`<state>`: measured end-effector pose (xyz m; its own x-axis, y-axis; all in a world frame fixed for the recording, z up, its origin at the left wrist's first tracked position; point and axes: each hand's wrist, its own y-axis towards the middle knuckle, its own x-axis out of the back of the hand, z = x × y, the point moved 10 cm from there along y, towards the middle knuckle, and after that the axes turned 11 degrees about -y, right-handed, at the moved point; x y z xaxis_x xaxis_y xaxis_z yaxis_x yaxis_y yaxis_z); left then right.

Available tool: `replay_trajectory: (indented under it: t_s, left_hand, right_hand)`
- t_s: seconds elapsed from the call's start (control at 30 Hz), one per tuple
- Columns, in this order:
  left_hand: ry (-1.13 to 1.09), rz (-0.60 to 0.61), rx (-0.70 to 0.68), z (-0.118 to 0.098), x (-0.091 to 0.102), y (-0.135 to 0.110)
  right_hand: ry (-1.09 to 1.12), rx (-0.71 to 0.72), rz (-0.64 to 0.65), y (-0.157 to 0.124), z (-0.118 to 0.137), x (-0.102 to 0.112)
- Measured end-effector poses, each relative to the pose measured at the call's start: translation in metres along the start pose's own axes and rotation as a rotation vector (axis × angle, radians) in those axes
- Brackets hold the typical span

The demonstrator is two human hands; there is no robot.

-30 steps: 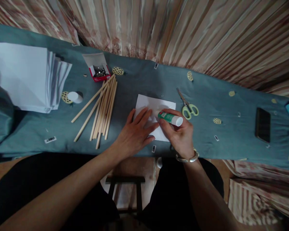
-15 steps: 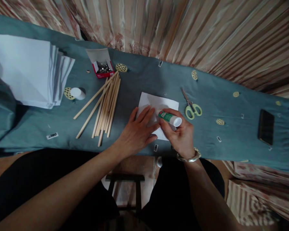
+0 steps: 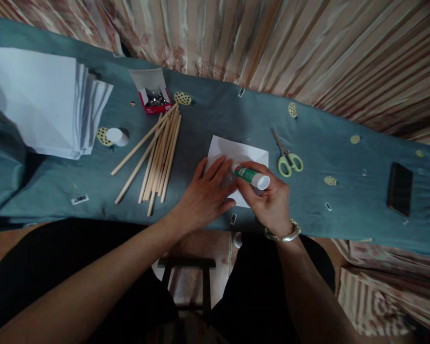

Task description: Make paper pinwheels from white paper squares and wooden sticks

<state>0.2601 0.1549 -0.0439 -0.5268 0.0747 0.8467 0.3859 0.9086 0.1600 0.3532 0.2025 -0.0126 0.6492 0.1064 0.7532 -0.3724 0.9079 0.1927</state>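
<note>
A small sheet of white paper (image 3: 241,149) lies on the cloth in front of me. Spread flat across its left part, my left hand (image 3: 206,193) presses it down, fingers apart. My right hand (image 3: 272,198) grips a green and white glue stick (image 3: 251,176), tilted, with its tip at the paper near my left fingertips. Part of the sheet is hidden under both hands. To the right of the paper are scissors (image 3: 289,164) with light green handles. A white cap (image 3: 117,137) stands on the cloth at the left.
Several wooden sticks (image 3: 161,157) lie in a loose pile left of the paper. Behind them is an open red box (image 3: 156,101) of shiny metal pieces. A stack of white paper (image 3: 39,100) sits at far left, a phone (image 3: 400,188) at far right. A curtain (image 3: 258,43) hangs behind.
The glue stick's tip has shifted slightly left over the paper with my right hand. My left hand stays flat on the sheet. The view has moved a little.
</note>
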Motion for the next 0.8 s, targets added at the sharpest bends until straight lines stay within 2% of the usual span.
replay_trajectory:
  t_s: [0.8]
  left_hand:
    - [-0.017,-0.016,-0.027,0.0008,-0.0018,-0.0004]
  right_hand:
    - [0.004,-0.025,0.033,-0.0052,-0.0027,0.0003]
